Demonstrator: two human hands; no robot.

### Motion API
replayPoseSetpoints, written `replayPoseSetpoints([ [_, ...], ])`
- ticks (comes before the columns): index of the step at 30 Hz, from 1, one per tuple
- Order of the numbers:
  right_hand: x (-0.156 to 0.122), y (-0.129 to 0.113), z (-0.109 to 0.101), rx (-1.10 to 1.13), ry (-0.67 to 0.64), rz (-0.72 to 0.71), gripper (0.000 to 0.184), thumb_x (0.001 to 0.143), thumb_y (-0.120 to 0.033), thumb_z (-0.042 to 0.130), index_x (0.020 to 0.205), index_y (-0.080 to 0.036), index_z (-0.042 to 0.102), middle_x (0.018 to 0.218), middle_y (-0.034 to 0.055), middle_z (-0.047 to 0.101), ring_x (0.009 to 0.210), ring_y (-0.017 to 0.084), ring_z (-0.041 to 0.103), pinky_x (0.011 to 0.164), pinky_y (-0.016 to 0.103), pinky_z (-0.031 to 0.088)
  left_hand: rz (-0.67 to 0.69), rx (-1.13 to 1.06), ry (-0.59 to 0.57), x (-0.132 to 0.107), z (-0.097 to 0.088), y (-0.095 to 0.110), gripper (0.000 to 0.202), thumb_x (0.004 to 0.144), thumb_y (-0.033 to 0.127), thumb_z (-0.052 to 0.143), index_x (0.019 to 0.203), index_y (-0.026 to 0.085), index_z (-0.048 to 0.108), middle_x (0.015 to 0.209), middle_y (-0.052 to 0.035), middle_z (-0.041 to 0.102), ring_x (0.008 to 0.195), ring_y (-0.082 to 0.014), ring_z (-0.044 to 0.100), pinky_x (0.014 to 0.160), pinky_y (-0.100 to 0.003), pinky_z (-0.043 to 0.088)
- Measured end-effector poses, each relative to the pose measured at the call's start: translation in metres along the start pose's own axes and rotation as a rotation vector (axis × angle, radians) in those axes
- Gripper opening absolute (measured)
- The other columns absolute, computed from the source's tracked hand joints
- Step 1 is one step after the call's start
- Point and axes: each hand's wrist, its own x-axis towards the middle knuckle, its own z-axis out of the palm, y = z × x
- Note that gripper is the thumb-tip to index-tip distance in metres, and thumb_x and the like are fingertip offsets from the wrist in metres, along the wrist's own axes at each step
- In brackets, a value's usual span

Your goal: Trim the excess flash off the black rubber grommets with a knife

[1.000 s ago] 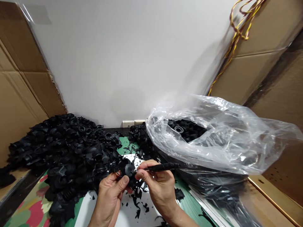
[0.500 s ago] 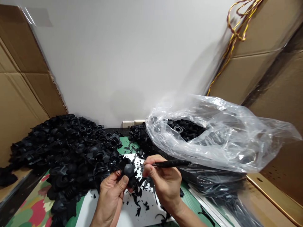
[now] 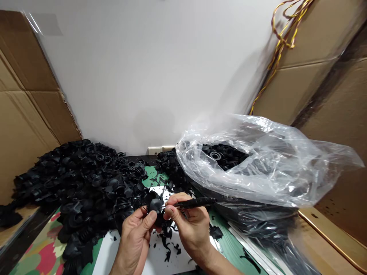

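My left hand (image 3: pixel 137 233) is closed, pinching a black rubber part (image 3: pixel 155 205) with a smooth rounded top between thumb and fingers. My right hand (image 3: pixel 190 225) grips a slim, pen-like tool with a black handle (image 3: pixel 199 202). The tool's handle points to the right, and its thin tip end meets the right side of the rubber part; the fingers partly hide the tip. Beneath both hands, a white sheet (image 3: pixel 157 254) is strewn with black rubber scraps (image 3: pixel 168 246).
A big heap of ribbed black rubber parts (image 3: pixel 94 179) fills the left. On the right stands an open clear plastic bag (image 3: pixel 272 183) with more such parts inside. Cardboard walls (image 3: pixel 28 76) flank both sides. A gold phone (image 3: pixel 329 235) lies at the right, and twisted yellow wires (image 3: pixel 275 61) hang above.
My right hand has moved left with the tool, bringing its tip up to the rubber part. My left hand stays almost in place, still holding the part.
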Motion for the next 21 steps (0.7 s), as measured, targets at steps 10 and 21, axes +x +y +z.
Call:
replayPoseSetpoints([
  [10, -0.001, 0.004, 0.0, -0.131, -0.004, -0.18, 0.007, 0.083, -0.014, 0.059, 0.086, -0.021, 0.06, 0.07, 0.0004, 0.062, 0.058, 0.014, 0.061, 0.052, 0.026, 0.05, 0.009, 0.004, 0.037, 0.0, -0.001, -0.002, 0.028, 0.05, 0.028, 0.087, 0.074, 0.015, 0.077, 0.07, -0.0033, 0.069, 0.064, -0.0121, 0.054, 0.054, -0.019, 0.047],
  [21, 0.002, -0.008, -0.002, -0.349, -0.196, -0.407, 0.015, 0.086, -0.009, 0.048, 0.081, -0.019, 0.057, 0.068, 0.0042, 0.061, 0.061, 0.014, 0.058, 0.052, 0.024, 0.048, 0.013, 0.029, 0.026, -0.001, 0.001, -0.004, 0.024, 0.047, 0.026, 0.087, 0.062, 0.012, 0.074, 0.059, -0.0013, 0.065, 0.054, -0.0092, 0.05, 0.052, -0.019, 0.045],
])
